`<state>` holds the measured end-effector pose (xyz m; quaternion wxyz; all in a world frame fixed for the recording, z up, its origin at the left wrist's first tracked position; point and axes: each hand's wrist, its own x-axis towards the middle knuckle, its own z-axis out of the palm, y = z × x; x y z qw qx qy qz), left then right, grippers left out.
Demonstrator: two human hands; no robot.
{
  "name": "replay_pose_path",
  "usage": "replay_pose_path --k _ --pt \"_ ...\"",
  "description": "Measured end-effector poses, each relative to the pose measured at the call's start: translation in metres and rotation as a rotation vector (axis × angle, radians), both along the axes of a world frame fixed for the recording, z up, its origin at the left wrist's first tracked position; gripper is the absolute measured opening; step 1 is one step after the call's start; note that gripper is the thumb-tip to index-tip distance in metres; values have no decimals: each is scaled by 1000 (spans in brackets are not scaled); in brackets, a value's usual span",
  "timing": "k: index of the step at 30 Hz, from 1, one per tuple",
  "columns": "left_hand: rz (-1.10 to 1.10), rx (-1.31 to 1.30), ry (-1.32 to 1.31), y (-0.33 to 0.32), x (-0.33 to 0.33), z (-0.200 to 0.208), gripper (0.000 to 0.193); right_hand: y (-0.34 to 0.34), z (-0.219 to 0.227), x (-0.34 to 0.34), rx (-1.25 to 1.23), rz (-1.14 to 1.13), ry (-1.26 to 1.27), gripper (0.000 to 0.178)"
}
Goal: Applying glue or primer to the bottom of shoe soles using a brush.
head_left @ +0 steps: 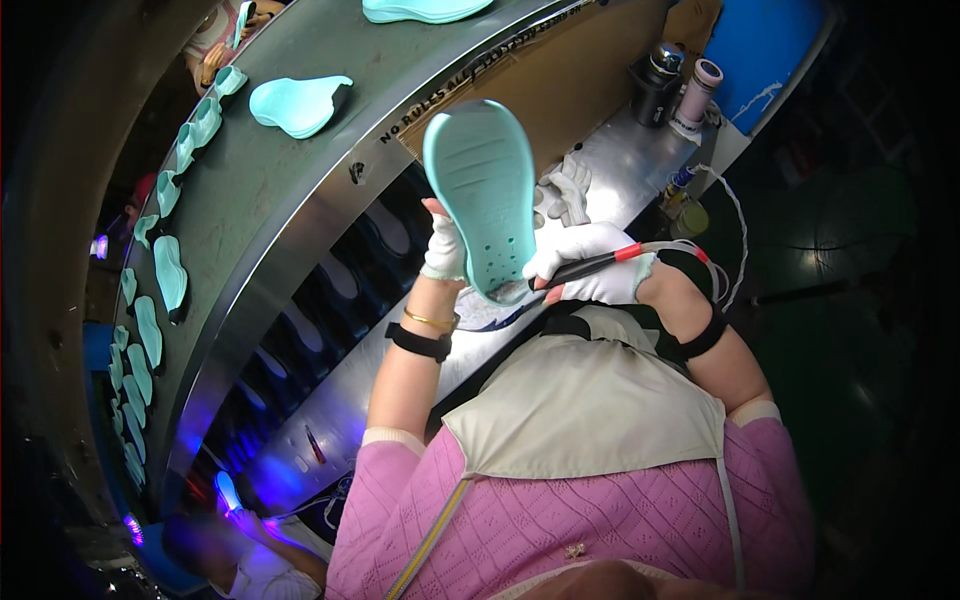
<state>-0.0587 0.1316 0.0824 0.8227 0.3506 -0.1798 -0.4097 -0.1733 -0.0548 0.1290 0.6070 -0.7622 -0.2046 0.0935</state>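
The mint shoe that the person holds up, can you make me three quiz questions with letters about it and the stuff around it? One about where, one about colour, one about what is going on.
1. Where do the other mint shoes lie?
A. on the curved grey belt
B. on the person's lap
C. in a blue box

2. What colour are the gloves on both hands?
A. black
B. white
C. yellow

3. What is the right hand doing?
A. resting flat on the bench
B. hanging empty
C. holding a thin black and red tool against the shoe

Answers:
1 A, a row of them runs along the belt up and to the left.
2 B, the left hand and the right hand are both in white.
3 C, the tool points at the mint shoe, which the left hand holds up sole outward.
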Motion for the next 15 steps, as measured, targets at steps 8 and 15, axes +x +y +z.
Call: replay_pose_path --k 8,15 --pt "-84 227 -104 8 6 5 92 -5 2 5 165 5 -211 12" --pt "-88 310 -64 4 22 -10 71 1 -13 2 4 22 -132 14"
